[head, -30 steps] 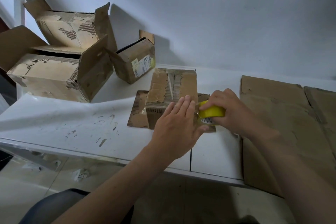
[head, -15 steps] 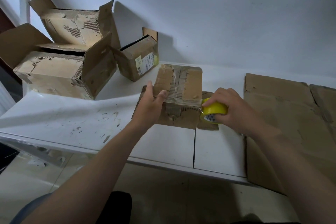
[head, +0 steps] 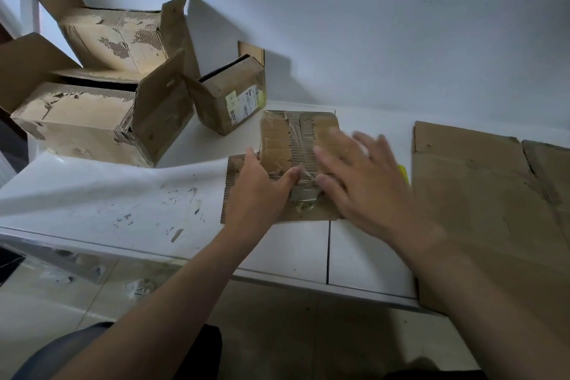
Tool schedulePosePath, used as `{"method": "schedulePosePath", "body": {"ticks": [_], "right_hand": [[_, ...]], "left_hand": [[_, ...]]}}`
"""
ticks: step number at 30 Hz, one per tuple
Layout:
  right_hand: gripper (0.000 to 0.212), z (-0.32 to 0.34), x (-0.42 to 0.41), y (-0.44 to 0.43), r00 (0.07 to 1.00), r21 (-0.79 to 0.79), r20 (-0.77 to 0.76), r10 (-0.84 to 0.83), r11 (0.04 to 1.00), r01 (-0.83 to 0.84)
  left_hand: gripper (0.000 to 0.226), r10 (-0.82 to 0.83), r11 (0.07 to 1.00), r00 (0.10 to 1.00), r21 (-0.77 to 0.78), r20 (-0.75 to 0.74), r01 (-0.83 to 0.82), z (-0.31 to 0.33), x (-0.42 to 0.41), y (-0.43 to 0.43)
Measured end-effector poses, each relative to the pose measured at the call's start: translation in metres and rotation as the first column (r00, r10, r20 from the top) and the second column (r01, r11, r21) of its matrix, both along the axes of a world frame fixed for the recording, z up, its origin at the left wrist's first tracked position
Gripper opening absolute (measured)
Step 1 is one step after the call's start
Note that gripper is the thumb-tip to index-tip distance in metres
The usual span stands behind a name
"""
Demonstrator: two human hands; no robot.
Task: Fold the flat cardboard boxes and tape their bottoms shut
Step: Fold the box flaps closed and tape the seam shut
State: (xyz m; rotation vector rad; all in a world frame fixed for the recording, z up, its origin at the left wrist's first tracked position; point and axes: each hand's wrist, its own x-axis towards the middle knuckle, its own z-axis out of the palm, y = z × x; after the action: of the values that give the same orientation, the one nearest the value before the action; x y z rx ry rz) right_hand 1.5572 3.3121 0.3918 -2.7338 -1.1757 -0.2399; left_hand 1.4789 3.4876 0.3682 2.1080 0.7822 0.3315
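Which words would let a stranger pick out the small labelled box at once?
Start at the white table, against the wall. Right of the two big torn boxes stands a smaller box. It alone bears a white printed label with a yellow-green patch.

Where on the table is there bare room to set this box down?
Widest: the scuffed table left of the left hand, before the big boxes. A smaller patch along the front edge, in front of the taped box. Crowded: boxes fill the back left; flat cardboard covers the right.
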Motion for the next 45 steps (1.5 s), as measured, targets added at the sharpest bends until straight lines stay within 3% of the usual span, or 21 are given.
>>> {"method": "schedulePosePath", "body": {"ticks": [3, 6, 9, 13, 18, 22, 24, 26, 28, 31, 33, 34, 36, 40, 43, 45], "right_hand": [[0.077, -0.014, -0.024, 0.014, 0.992, -0.152, 0.025, 0.126, 0.981, -0.120], [0.077, -0.019, -0.021, 0.004, 0.993, -0.226, 0.079, 0.086, 0.972, -0.066], [0.065, -0.014, -0.007, -0.020, 0.992, -0.185, 0.125, -0.008, 0.982, 0.031], [0.053, -0.011, -0.002, -0.033, 0.997, -0.051, 0.052, -0.049, 0.997, 0.052], [0.055, 0.000, 0.003, -0.018, 0.986, 0.043, -0.124, -0.111, 0.992, 0.117], [0.083, 0.004, 0.005, -0.012, 0.989, 0.018, -0.121, -0.089, 0.996, 0.092], [0.078, 0.004, 0.006, -0.007, 0.991, 0.047, -0.093, -0.095, 0.994, 0.099], [0.053, -0.001, 0.007, -0.004, 0.990, 0.172, -0.087, -0.113, 0.977, 0.126], [0.042, -0.008, 0.009, -0.004, 0.989, 0.228, -0.098, -0.109, 0.965, 0.129], [0.032, -0.015, 0.015, -0.007, 0.985, 0.272, -0.150, -0.086, 0.954, 0.125], [0.030, -0.016, 0.022, -0.011, 0.972, 0.284, -0.212, -0.095, 0.946, 0.155], [0.031, -0.017, 0.025, -0.012, 0.966, 0.272, -0.241, -0.098, 0.948, 0.165], [0.031, -0.017, 0.026, -0.014, 0.957, 0.269, -0.279, -0.084, 0.949, 0.162], [0.026, -0.014, 0.024, -0.013, 0.960, 0.310, -0.276, -0.051, 0.940, 0.139], [0.024, -0.010, 0.021, -0.009, 0.967, 0.278, -0.244, -0.070, 0.950, 0.139], [0.022, -0.009, 0.018, -0.007, 0.972, 0.280, -0.227, -0.065, 0.951, 0.130]], "left_hand": [[0.038, -0.015, 1.000, 1.000, 0.011, 0.009, 0.015, -0.008, 0.005, 0.001], [0.030, -0.038, 0.999, 0.996, -0.032, 0.083, 0.041, -0.016, 0.004, 0.005], [0.026, -0.083, 0.990, 0.992, -0.110, 0.097, 0.093, -0.020, 0.003, 0.011], [0.039, -0.097, 0.989, 0.992, -0.105, 0.084, 0.106, -0.018, 0.000, 0.011], [0.053, -0.077, 0.997, 0.997, 0.009, -0.020, 0.077, -0.010, 0.000, 0.007], [0.098, -0.129, 0.991, 0.988, -0.039, -0.087, 0.126, -0.001, 0.000, 0.006], [0.108, -0.134, 0.991, 0.983, 0.011, -0.125, 0.137, 0.000, 0.002, 0.008], [0.107, -0.141, 0.986, 0.981, 0.066, -0.135, 0.151, -0.001, 0.002, 0.011], [0.102, -0.187, 0.977, 0.975, 0.083, -0.118, 0.197, -0.004, 0.000, 0.016], [0.060, -0.264, 0.961, 0.962, 0.068, -0.067, 0.268, -0.006, -0.005, 0.030], [0.031, -0.196, 0.980, 0.981, 0.048, 0.001, 0.195, -0.011, -0.006, 0.043], [0.029, -0.133, 0.991, 0.990, 0.033, 0.043, 0.132, -0.013, -0.007, 0.049], [0.030, -0.062, 0.995, 0.994, 0.080, 0.093, 0.054, -0.012, -0.009, 0.052], [0.030, -0.111, 0.954, 0.981, 0.294, 0.156, 0.061, -0.011, -0.013, 0.034], [0.045, -0.132, 0.945, 0.988, 0.313, 0.085, 0.099, -0.015, -0.018, 0.010], [0.070, -0.155, 0.945, 0.988, 0.291, 0.003, 0.148, -0.020, -0.021, -0.008]]}}
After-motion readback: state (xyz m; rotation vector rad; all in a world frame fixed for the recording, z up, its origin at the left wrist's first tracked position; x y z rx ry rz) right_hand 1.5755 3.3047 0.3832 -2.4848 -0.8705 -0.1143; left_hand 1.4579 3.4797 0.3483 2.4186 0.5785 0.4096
